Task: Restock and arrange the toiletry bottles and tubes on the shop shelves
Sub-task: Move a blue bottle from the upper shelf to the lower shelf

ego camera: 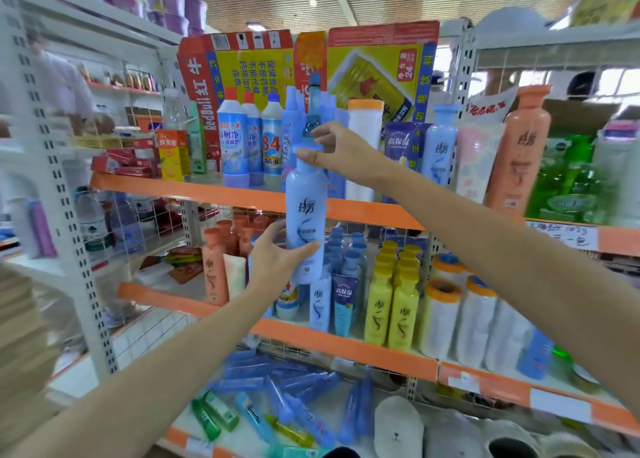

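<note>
Bottle (306,211), pale blue, held upright in front of the shelving, its body crossing the orange edge of the upper shelf (221,194). The left hand (277,253) grips the lower half, fingers curled round it, so the base label is partly covered and the fingertips behind are hidden. The right hand (337,149) pinches the cap between thumb and fingers; the cap is mostly concealed. Print on the bottle is blurred beyond a dark logo. Behind the bottle on the upper shelf stand blue spray bottles (294,118), partly masked by it and by the right hand. A matching blue bottle (440,146) stands further right, beside a tall orange bottle (521,152). On the middle shelf (346,348) the yellow bottles (393,301) stand in close rows; items behind the left hand cannot be made out. The bottom shelf holds blue tubes (277,388) lying loose, cut off at the frame's lower edge. Open shelf surface shows left of the orange bottles (221,256), near the white upright (69,215); the frame's margins are smeared
</note>
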